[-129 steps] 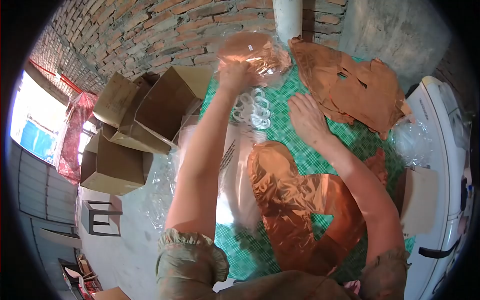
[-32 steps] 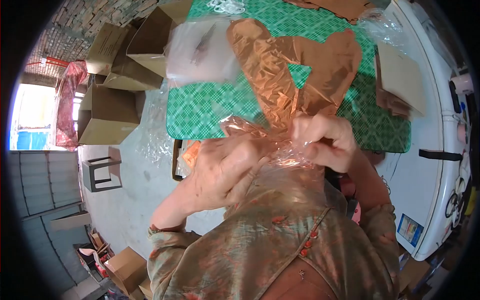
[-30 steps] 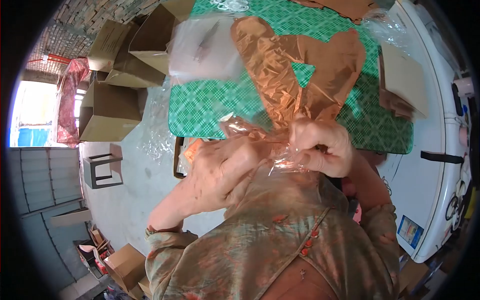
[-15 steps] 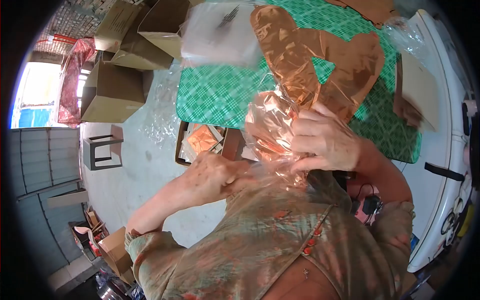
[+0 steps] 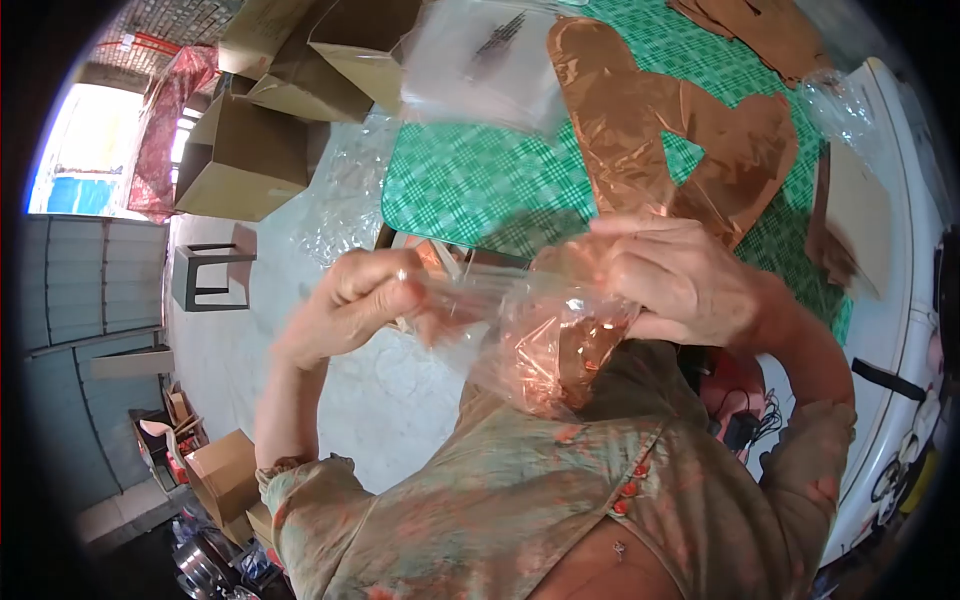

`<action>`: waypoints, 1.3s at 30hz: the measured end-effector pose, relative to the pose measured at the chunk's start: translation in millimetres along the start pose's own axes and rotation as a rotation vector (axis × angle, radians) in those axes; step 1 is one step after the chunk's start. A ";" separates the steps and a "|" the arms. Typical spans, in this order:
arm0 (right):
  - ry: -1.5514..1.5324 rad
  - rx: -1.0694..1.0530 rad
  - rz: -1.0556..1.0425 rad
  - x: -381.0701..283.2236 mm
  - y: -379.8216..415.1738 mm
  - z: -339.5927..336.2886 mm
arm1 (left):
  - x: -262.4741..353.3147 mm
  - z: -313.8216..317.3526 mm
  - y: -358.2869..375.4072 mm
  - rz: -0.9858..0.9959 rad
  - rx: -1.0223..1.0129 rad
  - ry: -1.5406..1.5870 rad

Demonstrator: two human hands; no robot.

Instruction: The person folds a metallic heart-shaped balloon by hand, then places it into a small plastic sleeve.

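Observation:
A clear plastic bag (image 5: 470,295) is stretched between my two hands in front of my chest. My left hand (image 5: 365,300) pinches its one end with thumb and fingers closed. At the other end my right hand (image 5: 685,280) is closed around the bag, with the fingertips partly hidden. Crumpled copper-coloured foil (image 5: 555,360) shows through the plastic, bunched beside my right hand. Just beyond that hand, flat copper foil balloons (image 5: 625,120) in curved shapes lie on the green checked table (image 5: 470,185).
A stack of clear plastic bags (image 5: 480,75) lies at the table's far left. Open cardboard boxes (image 5: 245,160) stand on the left, with a small dark stool (image 5: 215,275) nearby. Brown sheets (image 5: 755,35) lie at the far right. A white appliance-like body (image 5: 900,290) borders the right side.
My left hand has moved up and outward, pulling the bag taut. The foil bundle in the bag now hangs lower, toward my chest. My right hand keeps its grip.

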State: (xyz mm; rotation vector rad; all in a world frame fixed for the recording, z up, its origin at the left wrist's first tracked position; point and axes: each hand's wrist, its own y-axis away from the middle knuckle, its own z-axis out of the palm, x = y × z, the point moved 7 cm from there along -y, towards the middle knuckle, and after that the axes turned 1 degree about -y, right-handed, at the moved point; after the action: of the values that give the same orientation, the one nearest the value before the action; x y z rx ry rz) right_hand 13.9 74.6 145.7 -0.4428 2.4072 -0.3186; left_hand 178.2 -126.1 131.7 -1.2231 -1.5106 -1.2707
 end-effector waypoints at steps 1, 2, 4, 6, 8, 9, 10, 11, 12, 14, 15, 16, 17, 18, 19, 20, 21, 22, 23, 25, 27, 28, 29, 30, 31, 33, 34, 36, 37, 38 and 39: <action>-0.009 0.007 0.074 2.9 1.9 0.8 | -2.1 -5.0 1.7 -0.025 0.077 0.013; -0.021 0.015 0.151 5.1 3.5 2.8 | -5.0 -8.5 3.4 -0.051 0.152 0.028; -0.097 0.082 0.243 7.1 2.5 6.4 | 0.2 -13.9 -4.7 0.119 0.238 -0.039; -0.226 0.060 0.442 13.3 7.5 16.9 | -2.1 -20.7 -5.9 0.111 0.229 -0.040; -0.336 0.083 0.531 16.3 9.5 24.6 | 7.3 -16.5 -10.5 0.070 0.156 -0.181; -0.374 0.005 0.635 16.9 10.1 25.0 | 6.1 -16.4 -11.8 0.067 0.132 -0.279; -0.410 -0.076 0.739 18.4 13.0 28.9 | 5.2 -15.6 -13.2 0.064 0.106 -0.375; -0.387 0.012 0.596 24.9 20.9 39.0 | 9.6 -11.0 -15.2 0.079 0.068 -0.505; -0.423 -0.067 0.607 25.8 24.2 42.7 | 5.2 -8.8 -17.7 -0.027 0.014 -0.564; -0.489 -0.224 0.629 27.8 27.6 48.8 | -6.1 -8.2 -20.4 -0.238 -0.098 -0.679; -0.490 -0.260 0.646 29.6 29.8 50.7 | -7.7 -7.5 -21.7 -0.158 -0.112 -0.648; -0.492 -0.297 0.664 31.5 32.1 53.3 | -15.0 -7.4 -21.6 -0.078 -0.127 -0.616; -0.494 -0.334 0.682 33.2 35.2 56.4 | -17.9 -7.4 -21.0 0.000 -0.141 -0.583; -0.475 -0.225 0.550 33.0 33.2 52.1 | -16.3 -9.5 -20.8 0.049 -0.145 -0.519; -0.452 -0.116 0.418 34.5 34.9 49.7 | -14.2 -12.4 -21.5 0.100 -0.149 -0.455; -0.428 -0.008 0.287 31.8 34.7 43.7 | -11.1 -13.6 -21.7 0.152 -0.154 -0.391; -0.621 -0.019 0.436 34.5 37.0 46.6 | -9.8 -12.8 -21.5 0.118 -0.127 -0.179; -0.811 -0.033 0.586 30.3 39.5 48.3 | -6.8 -8.4 -20.6 0.086 -0.097 0.033; -1.000 -0.046 0.736 27.5 44.4 53.5 | -6.3 -7.1 -20.1 0.053 -0.068 0.245; -1.010 0.007 0.794 30.2 50.1 56.3 | -23.2 -10.5 -20.0 0.094 -0.105 0.389; -1.018 0.150 0.816 39.3 56.4 55.0 | -34.3 -5.1 -24.1 0.182 -0.195 0.700; -1.020 0.267 0.807 45.6 61.1 52.1 | -37.5 -7.8 -24.9 0.154 -0.130 0.602; -1.020 0.384 0.799 49.6 64.5 47.4 | -37.6 -10.4 -24.4 0.128 -0.065 0.505; -0.980 0.417 0.776 48.5 63.9 43.8 | -37.0 -12.2 -23.5 0.103 0.000 0.409; -0.938 0.449 0.751 46.7 63.2 40.2 | -39.9 -14.7 -21.2 0.067 0.080 0.290; -0.881 0.479 0.746 47.8 65.6 37.8 | -36.3 -20.6 -22.2 0.038 0.127 0.416; -0.858 0.441 0.754 46.8 64.9 39.2 | -33.1 -22.7 -22.7 0.024 0.151 0.479; -0.811 0.368 0.771 43.3 64.7 42.2 | -22.8 -27.2 -26.3 0.095 0.281 0.208; -0.779 0.356 0.763 40.0 65.0 42.5 | -19.0 -30.4 -29.1 0.176 0.354 0.018; -0.748 0.344 0.757 35.3 65.5 43.9 | -13.2 -32.8 -29.2 0.254 0.423 -0.172; -0.718 0.332 0.753 30.5 65.0 45.6 | -10.9 -38.4 -26.5 0.236 0.448 -0.196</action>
State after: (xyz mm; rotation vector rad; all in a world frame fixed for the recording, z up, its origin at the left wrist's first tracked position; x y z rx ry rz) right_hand 6.4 116.8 72.2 0.4408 1.6145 -0.1654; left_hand 154.3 -166.6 122.4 -1.2031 -1.6221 -0.6268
